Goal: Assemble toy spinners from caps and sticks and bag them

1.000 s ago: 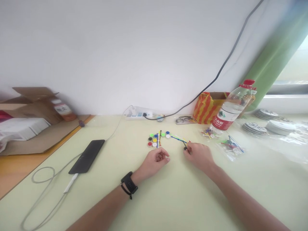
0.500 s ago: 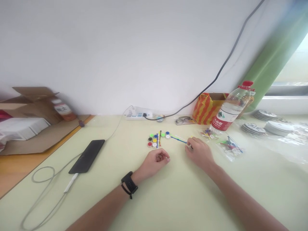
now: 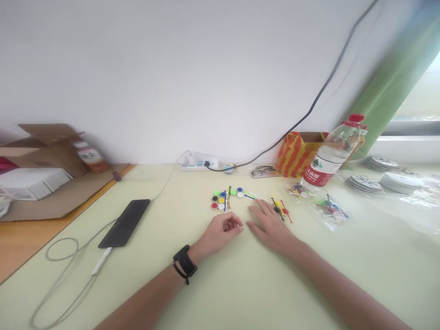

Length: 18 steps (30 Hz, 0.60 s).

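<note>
Just in front of the small round coloured discs [image 3: 221,200] rests my left hand [image 3: 225,230], its fingers curled in and the thumb meeting the forefinger; whatever it may pinch is hidden. My right hand [image 3: 271,227] lies low over the table, fingers stretched and apart, holding nothing visible. Its fingertips reach a blue arrow-shaped spinner pointer [image 3: 250,197], whose right end the hand covers. Right beside the knuckles are a black pointer [image 3: 277,210], a yellow pointer [image 3: 279,205] and a red pointer [image 3: 286,211]. More thin pointers [image 3: 228,197] stretch across the discs.
A water bottle [image 3: 328,158] and a striped bag [image 3: 295,153] stand at the back right, near clear bags of parts [image 3: 332,213]. Stacked round plates [image 3: 364,184] lie further right. A charging phone [image 3: 125,223] is on the left. Behind sits a power strip [image 3: 199,165].
My right hand has moved left and nearer to me, its fingers going from bent to spread. The black, yellow and red pointers now show beside it. My left hand stays put.
</note>
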Motion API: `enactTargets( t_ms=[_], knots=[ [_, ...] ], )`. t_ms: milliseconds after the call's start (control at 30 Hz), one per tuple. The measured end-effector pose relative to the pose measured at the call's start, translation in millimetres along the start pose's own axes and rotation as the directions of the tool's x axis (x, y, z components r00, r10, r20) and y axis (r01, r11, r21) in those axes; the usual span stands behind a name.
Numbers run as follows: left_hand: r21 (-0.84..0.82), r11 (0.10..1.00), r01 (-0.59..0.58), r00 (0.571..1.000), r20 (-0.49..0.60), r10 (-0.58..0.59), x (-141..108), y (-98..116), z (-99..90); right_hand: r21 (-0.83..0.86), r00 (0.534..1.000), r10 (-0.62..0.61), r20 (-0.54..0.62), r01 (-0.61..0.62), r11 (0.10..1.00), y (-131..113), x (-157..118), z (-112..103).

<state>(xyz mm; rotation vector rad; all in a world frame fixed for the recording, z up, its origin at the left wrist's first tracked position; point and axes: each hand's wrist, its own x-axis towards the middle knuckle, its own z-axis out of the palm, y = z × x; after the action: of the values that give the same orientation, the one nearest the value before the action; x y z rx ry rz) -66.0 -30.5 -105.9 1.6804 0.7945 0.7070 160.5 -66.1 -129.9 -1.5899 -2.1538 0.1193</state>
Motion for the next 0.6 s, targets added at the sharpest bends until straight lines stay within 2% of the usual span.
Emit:
enactTargets(
  t_ms=[133,233,600],
  knots=[
    [0.008,1.000,0.001,1.000,-0.003,0.000,1,2,0.1,-0.065,0.992,0.111,-0.064,-0.115,0.991,9,0,7],
    [0.011,1.000,0.004,1.000,-0.007,-0.004,1,2,-0.1,-0.083,0.983,0.149,-0.108,-0.158,0.984,16,1,11],
    [0.014,1.000,0.010,1.000,0.001,-0.010,0,3,-0.3,-0.070,0.987,0.083,-0.136,-0.093,0.993,24,5,13]
  ],
)
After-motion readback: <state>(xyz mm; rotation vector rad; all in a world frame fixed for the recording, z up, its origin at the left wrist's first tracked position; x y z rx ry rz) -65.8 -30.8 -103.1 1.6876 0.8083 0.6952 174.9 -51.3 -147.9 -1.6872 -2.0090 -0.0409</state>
